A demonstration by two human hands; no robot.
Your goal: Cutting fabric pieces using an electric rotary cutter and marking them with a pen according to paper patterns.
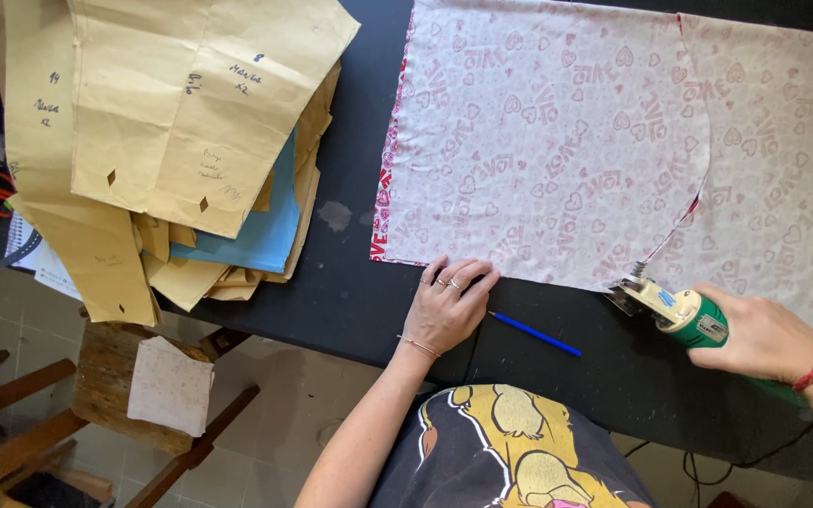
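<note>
PROGRESS: curved cut in the fabric (538, 141) runs from far edge to near edge, cutter at its near end | RIGHT: your right hand (762, 334) wraps fingers around the green electric cutter (675, 309) | LEFT: left hand (446, 306) flat, fingers together, pressing the fabric's near edge on the dark counter (331, 292) | MATERIAL: thin pink heart-print cloth; blue pencil (535, 333) beside; stiff tan paper patterns (171, 113) far left

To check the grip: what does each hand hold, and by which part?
Right hand grips the green electric cutter by its rear body. Left hand holds nothing, resting flat by the fabric.
</note>
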